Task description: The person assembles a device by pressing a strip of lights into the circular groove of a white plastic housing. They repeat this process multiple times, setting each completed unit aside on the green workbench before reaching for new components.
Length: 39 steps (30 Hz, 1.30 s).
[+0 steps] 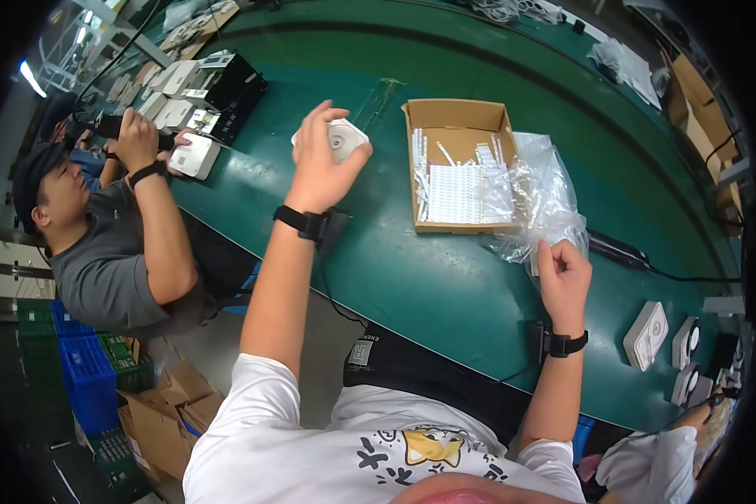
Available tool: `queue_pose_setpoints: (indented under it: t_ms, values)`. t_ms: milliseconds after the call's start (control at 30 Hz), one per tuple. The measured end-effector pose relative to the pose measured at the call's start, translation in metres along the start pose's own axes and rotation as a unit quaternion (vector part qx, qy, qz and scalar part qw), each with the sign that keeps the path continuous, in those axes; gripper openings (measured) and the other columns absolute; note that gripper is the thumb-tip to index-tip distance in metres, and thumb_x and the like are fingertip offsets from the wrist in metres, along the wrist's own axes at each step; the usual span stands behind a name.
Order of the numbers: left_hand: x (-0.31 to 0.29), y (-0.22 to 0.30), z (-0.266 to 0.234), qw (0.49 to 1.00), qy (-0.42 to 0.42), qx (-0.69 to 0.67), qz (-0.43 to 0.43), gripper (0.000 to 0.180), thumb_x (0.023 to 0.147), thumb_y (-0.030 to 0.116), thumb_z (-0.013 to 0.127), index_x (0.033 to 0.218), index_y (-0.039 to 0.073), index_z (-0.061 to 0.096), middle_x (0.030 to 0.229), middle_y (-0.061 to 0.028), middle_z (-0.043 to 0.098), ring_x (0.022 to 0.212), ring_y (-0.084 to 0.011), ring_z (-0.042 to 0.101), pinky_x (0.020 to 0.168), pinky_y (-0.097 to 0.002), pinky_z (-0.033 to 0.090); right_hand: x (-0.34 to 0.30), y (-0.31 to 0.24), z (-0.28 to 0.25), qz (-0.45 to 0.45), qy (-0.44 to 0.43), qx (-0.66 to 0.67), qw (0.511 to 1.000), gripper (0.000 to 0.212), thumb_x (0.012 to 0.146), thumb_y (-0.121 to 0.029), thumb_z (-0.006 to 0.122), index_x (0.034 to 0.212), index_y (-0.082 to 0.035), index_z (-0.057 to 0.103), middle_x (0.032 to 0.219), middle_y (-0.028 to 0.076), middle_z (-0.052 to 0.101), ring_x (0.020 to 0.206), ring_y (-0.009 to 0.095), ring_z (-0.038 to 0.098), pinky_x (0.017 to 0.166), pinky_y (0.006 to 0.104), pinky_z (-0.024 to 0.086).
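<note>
My left hand [317,164] is wrapped over a white square device [344,139] with a round mark on its face, thumb along one side and fingers over the other. The palm hides part of it. My right hand [564,284] is closed, thumb against curled fingers, at the near edge of a crumpled clear plastic bag [550,185]. Whatever those fingers may pinch is too small to make out. Between my hands stands an open cardboard box [462,228] with white printed sheets [454,195] and narrow white strips inside. The bag overlaps its right side.
A black corded tool [617,250] lies right of the bag. Several white devices [645,336] stand at the right edge of the green table [378,277]. At left, a co-worker [113,244] holds a dark tool and another white device [195,156], near a black rack [231,92].
</note>
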<state>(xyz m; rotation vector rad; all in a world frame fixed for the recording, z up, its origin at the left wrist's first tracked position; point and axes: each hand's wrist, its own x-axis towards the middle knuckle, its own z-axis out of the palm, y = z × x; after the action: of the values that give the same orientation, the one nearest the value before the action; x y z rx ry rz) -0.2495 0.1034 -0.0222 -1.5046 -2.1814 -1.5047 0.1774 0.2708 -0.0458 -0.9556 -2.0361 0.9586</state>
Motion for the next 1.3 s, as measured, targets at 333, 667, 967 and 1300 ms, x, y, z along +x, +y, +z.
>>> queue_pose_setpoints:
  t_ms: [333,667,967,1300]
  values:
    - [-0.055,0.06,-0.061,0.939,-0.155,0.21,-0.224,0.099,0.088,0.05,0.1,0.171,0.012,0.062,0.168,-0.0239,0.061,0.164,-0.0479,0.048,0.134,-0.0608,0.044,-0.004,0.024,0.0,0.028,-0.026,0.022,0.999,0.047,0.118,-0.018,0.08,0.08,-0.004,0.057,0.075,-0.006,0.05,0.072,0.005,0.041,0.064,0.0304,0.034]
    - [-0.103,0.044,-0.08,0.981,-0.175,0.08,-0.036,0.103,0.079,0.035,0.105,0.169,0.008,0.062,0.148,-0.0261,0.069,0.142,-0.0506,0.066,0.124,-0.0558,0.055,0.009,0.019,-0.012,0.01,0.019,0.023,0.999,0.044,0.119,-0.019,0.08,0.083,-0.003,0.061,0.079,-0.006,0.055,0.077,0.005,0.045,0.068,0.0291,0.037]
    - [-0.189,0.111,-0.036,0.989,-0.088,0.1,-0.07,0.092,0.085,0.031,0.103,0.163,0.005,0.064,0.159,-0.0266,0.061,0.145,-0.0519,0.061,0.123,-0.0606,0.052,0.041,-0.112,0.002,-0.173,0.024,0.017,0.985,0.021,0.112,-0.013,0.082,0.099,-0.002,0.069,0.093,0.0,0.064,0.083,0.009,0.056,0.072,0.0273,0.044]
    - [-0.187,0.132,0.013,0.99,-0.061,0.112,-0.067,0.074,0.096,0.038,0.093,0.158,0.006,0.068,0.171,-0.0315,0.053,0.148,-0.0534,0.058,0.124,-0.0617,0.049,0.193,-0.091,0.118,-0.09,-0.305,-0.226,0.921,0.028,0.097,-0.027,0.088,0.106,-0.001,0.089,0.101,0.018,0.089,0.096,0.03,0.085,0.089,0.0439,0.066]
